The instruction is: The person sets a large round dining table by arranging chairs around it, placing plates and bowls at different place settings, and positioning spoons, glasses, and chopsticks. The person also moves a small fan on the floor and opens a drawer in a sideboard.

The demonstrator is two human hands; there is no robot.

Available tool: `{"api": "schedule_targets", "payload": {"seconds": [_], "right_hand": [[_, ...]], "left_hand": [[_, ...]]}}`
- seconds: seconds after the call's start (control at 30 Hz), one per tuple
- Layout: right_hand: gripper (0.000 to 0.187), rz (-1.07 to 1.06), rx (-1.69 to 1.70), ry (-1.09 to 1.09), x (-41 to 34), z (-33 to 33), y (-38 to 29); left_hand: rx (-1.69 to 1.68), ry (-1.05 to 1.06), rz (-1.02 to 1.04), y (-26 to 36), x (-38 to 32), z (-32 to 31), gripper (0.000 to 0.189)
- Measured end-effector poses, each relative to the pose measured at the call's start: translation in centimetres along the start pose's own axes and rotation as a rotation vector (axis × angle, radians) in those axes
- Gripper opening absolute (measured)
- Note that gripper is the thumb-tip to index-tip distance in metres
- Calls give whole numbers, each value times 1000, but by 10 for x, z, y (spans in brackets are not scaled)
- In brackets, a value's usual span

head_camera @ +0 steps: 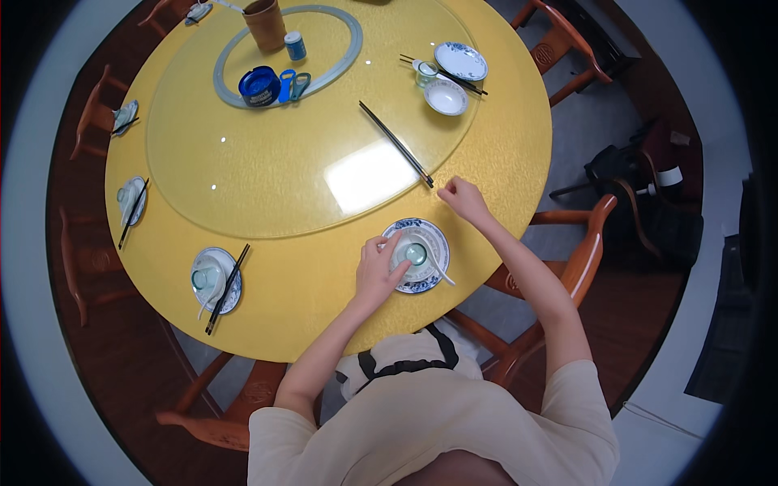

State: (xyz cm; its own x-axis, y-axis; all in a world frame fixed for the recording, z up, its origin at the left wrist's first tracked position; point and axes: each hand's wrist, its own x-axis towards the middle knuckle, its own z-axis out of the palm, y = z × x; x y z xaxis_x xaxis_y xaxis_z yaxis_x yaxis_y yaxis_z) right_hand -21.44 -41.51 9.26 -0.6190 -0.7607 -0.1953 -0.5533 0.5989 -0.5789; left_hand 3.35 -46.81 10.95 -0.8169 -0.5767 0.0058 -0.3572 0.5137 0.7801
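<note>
My left hand (378, 267) rests at the left side of a small glass cup (416, 254), thumb and fingers apart around its bowl; whether it grips the cup or bowl is unclear. The cup stands in a patterned bowl with a white spoon (439, 267), on a blue-and-white plate (418, 288). My right hand (462, 197) hovers near the turntable's edge with curled fingers; nothing shows in it. Just left of it, a pair of black chopsticks (396, 144) lies on the glass turntable (273, 182).
Another plate (461, 61), a bowl (446, 98), a glass and chopsticks sit at upper right. A blue ashtray (259, 86), scissors (299, 85) and a brown container (265, 25) are on the turntable. More place settings (233, 297) line the yellow table's left side; wooden chairs (562, 45) surround it.
</note>
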Motion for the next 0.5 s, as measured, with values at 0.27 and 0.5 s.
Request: {"api": "schedule_targets", "payload": {"seconds": [0.27,0.5], "right_hand": [[28,81,-222,112,49,36,-24],[23,115,-82,-53,29,29,9]], "left_hand": [[-128,19,-236,-51,-26,11,53],[-360,-131,-325,-55,-42,33,66]]}}
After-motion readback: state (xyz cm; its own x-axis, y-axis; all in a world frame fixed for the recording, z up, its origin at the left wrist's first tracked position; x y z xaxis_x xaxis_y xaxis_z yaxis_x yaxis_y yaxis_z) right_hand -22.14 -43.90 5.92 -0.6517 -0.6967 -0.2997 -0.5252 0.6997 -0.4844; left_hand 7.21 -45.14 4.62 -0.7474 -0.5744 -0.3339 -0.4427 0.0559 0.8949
